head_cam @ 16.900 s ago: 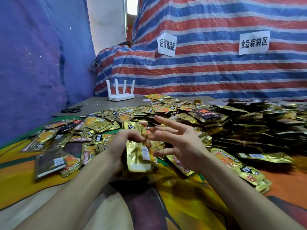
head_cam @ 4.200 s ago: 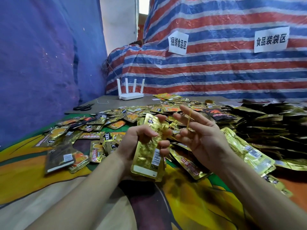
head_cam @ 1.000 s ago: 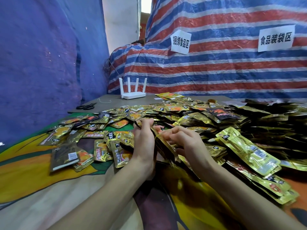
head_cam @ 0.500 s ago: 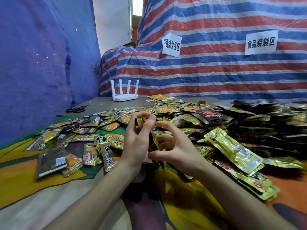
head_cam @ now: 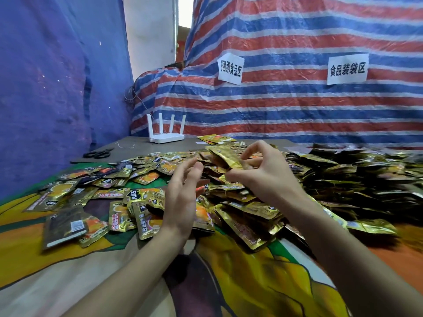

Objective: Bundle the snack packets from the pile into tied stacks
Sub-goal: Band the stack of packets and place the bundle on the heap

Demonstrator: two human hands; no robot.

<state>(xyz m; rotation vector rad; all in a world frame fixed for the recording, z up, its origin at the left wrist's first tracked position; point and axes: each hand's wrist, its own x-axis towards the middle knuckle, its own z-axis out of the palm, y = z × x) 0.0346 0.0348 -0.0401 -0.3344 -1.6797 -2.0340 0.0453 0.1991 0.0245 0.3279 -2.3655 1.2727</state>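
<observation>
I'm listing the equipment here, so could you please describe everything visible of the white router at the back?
The white router looks like smooth plastic: a low flat body with four slim antennas standing upright. It sits on the grey tabletop at the back left, before the striped tarp. Nothing else visibly touches it.

Packet pile ahead, open cloth nearside

2 bare forearms, L grip & R grip bare, slim fingers
</observation>
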